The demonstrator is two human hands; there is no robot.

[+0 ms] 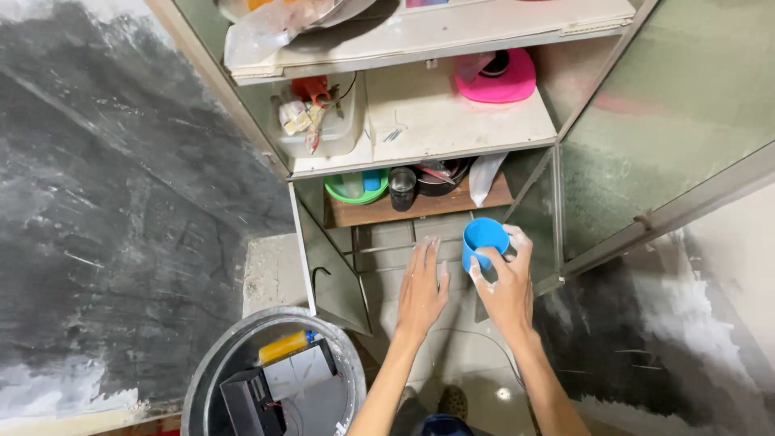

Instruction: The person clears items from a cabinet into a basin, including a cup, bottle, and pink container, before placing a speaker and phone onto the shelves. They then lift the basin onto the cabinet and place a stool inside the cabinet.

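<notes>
My right hand (508, 284) grips a small blue cup (483, 241) by its side, its open mouth facing the cabinet. The cup hovers just in front of the lowest wooden shelf (379, 211). My left hand (422, 288) is stretched out flat beside it, fingers together and pointing toward the cabinet, holding nothing. Both hands are dusted with white powder. On the low shelf stand a green bowl (356, 190), a dark tumbler (402, 188) and a dark bowl (440, 177).
The open cabinet has a glass door (670, 113) swung out on the right and another door (327, 266) on the left. A pink cap (496, 78) and a clear box (319, 121) rest on the middle shelf. A metal bucket (270, 379) with a yellow item stands lower left.
</notes>
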